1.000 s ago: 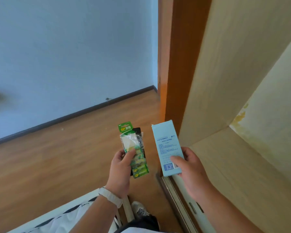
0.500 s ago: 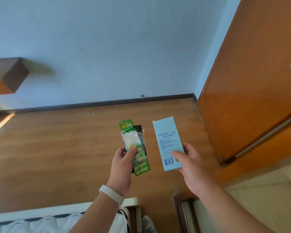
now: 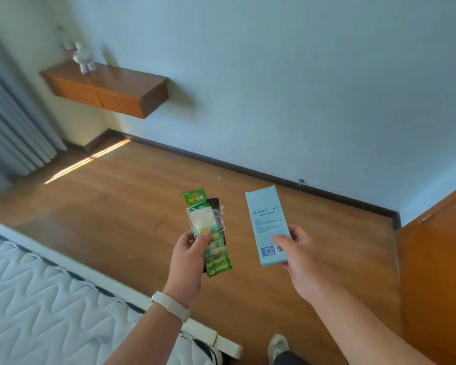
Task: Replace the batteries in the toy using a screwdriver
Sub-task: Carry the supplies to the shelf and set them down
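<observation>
My left hand (image 3: 188,262) grips a green battery pack (image 3: 211,233) upright, with a black flat object (image 3: 216,206) partly hidden behind it. A white band is on that wrist. My right hand (image 3: 300,259) holds a light blue box (image 3: 266,219) by its lower end, printed side toward me. Both are held over the wooden floor, apart from each other. A small white toy (image 3: 82,55), blurred, stands on a wall-mounted wooden shelf (image 3: 108,88) at the far left.
A white quilted mattress (image 3: 37,299) fills the lower left. An orange wooden door (image 3: 437,259) stands at the right. Grey curtains (image 3: 8,114) hang at the far left. My shoe (image 3: 277,346) shows at the bottom, on wooden floor (image 3: 111,206).
The view has swung left, away from the cupboard and door toward the wall shelf and the mattress. Both hands keep the same hold on the battery pack and the blue box.
</observation>
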A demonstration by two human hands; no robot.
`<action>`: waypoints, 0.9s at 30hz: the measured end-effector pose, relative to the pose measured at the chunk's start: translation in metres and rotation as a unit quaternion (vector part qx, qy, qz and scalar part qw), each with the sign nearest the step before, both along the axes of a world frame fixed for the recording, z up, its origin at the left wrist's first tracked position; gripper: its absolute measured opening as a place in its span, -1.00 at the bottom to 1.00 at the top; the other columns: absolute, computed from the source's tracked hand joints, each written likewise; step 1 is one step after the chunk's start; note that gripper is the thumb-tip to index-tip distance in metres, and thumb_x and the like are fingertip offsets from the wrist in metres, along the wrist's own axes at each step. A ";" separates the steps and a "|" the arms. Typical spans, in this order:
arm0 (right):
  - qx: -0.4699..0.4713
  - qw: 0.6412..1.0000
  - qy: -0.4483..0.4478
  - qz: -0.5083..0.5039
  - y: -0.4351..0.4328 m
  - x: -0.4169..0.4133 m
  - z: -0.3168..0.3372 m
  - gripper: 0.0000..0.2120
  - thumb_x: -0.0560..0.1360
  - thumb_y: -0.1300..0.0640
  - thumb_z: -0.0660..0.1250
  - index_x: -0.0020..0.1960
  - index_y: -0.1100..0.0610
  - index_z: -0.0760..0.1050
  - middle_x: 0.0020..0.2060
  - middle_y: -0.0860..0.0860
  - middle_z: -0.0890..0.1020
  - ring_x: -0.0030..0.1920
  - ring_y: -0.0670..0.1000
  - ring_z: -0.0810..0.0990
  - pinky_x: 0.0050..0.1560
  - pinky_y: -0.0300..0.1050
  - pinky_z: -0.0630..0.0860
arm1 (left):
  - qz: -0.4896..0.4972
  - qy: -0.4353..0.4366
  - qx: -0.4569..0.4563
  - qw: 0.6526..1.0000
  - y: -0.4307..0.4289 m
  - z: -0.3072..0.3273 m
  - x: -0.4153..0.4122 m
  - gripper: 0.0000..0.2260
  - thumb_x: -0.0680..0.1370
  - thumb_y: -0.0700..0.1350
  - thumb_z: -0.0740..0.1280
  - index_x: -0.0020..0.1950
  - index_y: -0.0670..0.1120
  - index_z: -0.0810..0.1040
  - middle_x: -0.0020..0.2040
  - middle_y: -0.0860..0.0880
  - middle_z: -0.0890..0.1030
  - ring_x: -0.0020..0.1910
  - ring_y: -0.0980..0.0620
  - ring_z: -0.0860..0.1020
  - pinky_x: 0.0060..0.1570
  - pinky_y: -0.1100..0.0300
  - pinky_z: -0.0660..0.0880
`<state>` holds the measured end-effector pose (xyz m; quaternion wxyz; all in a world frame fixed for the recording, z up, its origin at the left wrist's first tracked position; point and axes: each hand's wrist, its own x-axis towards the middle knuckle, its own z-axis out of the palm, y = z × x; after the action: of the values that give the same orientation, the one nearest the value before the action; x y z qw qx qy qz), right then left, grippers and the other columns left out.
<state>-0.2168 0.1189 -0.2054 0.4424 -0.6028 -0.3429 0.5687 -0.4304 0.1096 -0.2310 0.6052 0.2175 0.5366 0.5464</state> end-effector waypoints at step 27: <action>-0.016 0.964 0.042 0.263 0.339 0.068 0.011 -0.84 0.56 0.26 0.32 0.12 0.12 0.49 -0.08 0.00 0.73 -0.09 0.01 0.72 -0.18 -0.11 0.57 | 0.262 0.035 -0.029 0.964 0.243 0.032 0.100 -0.77 0.60 -0.12 0.38 0.25 -0.10 0.52 -0.03 -0.09 0.74 -0.10 -0.10 0.72 -0.26 0.07 0.63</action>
<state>-0.1487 0.4579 -0.1947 0.2821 -0.4738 -0.4609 0.6953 -0.3302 0.3528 -0.1990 0.4274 0.0707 0.6112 0.6623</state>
